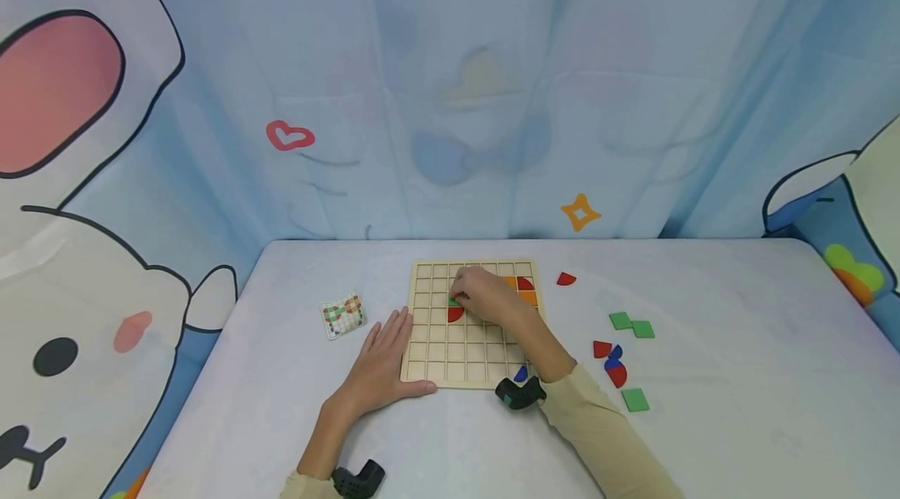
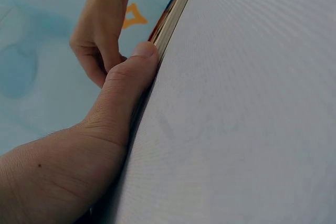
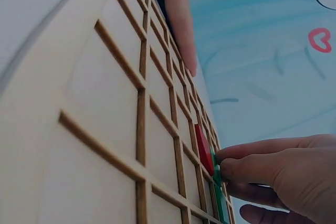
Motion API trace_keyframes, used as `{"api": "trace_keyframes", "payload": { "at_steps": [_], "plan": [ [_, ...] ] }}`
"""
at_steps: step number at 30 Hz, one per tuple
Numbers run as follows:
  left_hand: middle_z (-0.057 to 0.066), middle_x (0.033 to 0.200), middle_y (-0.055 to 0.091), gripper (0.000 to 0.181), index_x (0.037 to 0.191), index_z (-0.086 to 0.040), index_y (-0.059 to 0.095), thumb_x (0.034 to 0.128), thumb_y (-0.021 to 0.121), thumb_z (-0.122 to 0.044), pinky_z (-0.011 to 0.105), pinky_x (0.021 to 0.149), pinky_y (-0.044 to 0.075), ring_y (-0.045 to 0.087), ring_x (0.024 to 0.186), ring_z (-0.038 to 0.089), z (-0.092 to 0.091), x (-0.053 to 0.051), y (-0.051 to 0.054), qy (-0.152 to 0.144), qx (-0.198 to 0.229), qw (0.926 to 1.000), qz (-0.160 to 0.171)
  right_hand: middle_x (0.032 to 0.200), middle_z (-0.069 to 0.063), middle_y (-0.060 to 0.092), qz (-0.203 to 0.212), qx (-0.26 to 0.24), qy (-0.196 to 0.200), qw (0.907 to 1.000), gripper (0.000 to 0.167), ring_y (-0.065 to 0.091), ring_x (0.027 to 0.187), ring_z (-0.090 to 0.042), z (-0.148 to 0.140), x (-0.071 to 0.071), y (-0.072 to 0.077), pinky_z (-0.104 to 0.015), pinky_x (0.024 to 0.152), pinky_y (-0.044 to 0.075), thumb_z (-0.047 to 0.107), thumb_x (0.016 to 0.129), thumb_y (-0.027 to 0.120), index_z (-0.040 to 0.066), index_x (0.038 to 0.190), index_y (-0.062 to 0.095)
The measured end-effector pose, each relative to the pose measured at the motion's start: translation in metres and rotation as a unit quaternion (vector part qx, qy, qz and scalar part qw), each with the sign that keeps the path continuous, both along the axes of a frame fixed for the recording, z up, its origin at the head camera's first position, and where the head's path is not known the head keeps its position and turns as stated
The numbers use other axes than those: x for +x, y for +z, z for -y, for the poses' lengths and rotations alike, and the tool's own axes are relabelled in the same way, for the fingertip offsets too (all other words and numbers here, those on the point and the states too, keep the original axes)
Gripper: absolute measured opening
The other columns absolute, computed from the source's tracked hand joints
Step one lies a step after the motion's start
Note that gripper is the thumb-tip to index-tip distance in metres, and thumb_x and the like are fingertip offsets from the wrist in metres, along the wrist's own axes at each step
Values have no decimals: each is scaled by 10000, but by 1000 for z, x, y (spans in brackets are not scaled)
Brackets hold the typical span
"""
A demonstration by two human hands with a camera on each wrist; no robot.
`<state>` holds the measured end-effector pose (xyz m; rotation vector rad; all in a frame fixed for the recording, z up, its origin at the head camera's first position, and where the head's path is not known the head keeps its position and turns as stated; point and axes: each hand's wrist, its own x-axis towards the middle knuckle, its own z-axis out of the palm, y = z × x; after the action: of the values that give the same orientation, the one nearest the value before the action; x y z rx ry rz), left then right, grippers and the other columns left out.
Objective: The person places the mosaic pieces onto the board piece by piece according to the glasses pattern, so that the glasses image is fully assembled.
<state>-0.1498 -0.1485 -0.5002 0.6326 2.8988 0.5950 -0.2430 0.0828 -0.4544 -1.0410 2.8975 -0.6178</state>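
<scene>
A wooden grid board (image 1: 436,353) lies on the table. My right hand (image 1: 485,294) is over its upper middle, its thumb and fingertips pinching a small green tile (image 3: 217,170) at the grid. Beside that tile a red quarter-round piece (image 1: 455,315) sits in a cell. Another green tile (image 3: 222,205) shows below the fingers in the right wrist view. My left hand (image 1: 380,361) rests at the board's lower left corner with fingers extended along the left side and the thumb (image 2: 131,74) against the front edge. Orange pieces (image 1: 528,298) and a red piece (image 1: 525,283) sit at the upper right, partly hidden.
A small pattern card (image 1: 344,316) lies left of the board. Right of it are loose green tiles (image 1: 636,400), red pieces (image 1: 601,348) and blue pieces (image 1: 616,352). One red piece (image 1: 566,279) lies near the top right corner. A blue piece (image 1: 521,374) is on the board's lower right.
</scene>
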Motion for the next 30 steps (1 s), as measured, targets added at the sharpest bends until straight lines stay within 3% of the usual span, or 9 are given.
{"api": "trace_keyframes", "payload": {
  "at_steps": [3,6,10,15,23,30],
  "plan": [
    [69,1650,97,1164,1563,-64,89,766,634,-713,489,1240,97,76,1536,228,0,1,0,1,-1,10000,21,992,-72,700,79,-91,90,9999,142,650,944,-225,-1,0,1,-342,855,553,70,912,649,71,988,769],
    [68,1651,88,1167,1564,-64,85,765,634,-714,486,1241,90,69,1537,229,0,2,1,-1,-11,10000,65,1116,-104,687,458,-254,-75,9986,209,643,1036,-258,-11,-2,8,-384,904,544,114,941,620,56,1110,729],
    [70,1653,81,1177,1564,-61,81,759,638,-714,489,1239,90,64,1537,238,0,2,1,-29,-13,10000,82,1221,-134,639,817,-486,-760,9926,303,627,1081,-284,-41,-5,27,-428,907,544,176,956,610,47,1225,663],
    [60,1655,64,1176,1566,-70,64,764,630,-717,483,1241,80,46,1538,228,1,1,0,-52,-41,9999,84,1257,-203,616,1022,-701,-1580,9796,346,642,1033,-333,-89,-7,42,-417,792,580,159,953,614,2,1261,625],
    [83,1650,96,1161,1561,-49,98,767,643,-698,498,1235,96,70,1536,246,-1,2,0,-92,97,9999,104,1199,-235,636,1028,-506,-2299,9664,325,606,1055,-378,-142,-11,31,-478,861,557,136,957,601,-33,1233,630],
    [46,1654,78,1165,1566,-77,84,761,654,-697,480,1243,80,41,1539,210,0,0,1,-15,89,9998,158,1177,-245,631,1331,-114,-2475,9596,378,582,996,-337,-156,-5,20,-468,864,553,207,943,624,-42,1227,631]
  ]
}}
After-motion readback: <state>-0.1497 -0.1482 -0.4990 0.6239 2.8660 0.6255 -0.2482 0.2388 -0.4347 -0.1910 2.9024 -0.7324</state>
